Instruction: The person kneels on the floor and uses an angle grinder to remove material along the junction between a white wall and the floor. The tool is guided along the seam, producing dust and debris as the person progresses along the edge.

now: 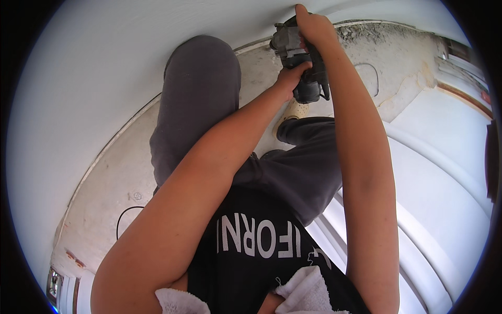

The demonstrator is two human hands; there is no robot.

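At one o'clock, the left grip (293, 79) and right grip (317, 29) both held a bulky grey-and-black power tool (288, 41); crumbly grey rubble (368, 32) lay between one and two.

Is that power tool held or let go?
Held: the right hand wraps the far end of the black and grey power tool, and the left hand holds its nearer part, thumb across it.

Illumination is bright, soft and diffuse; its source cannot be determined. The white wall (94, 94) reads pale and evenly lit, while the power tool (288, 43) sinks into dark tones with limited detail. Fisheye distortion bows straight edges toward the periphery. Black vignetting closes the corners, with blue fringing along the rim. Fine texture appears slightly soft.
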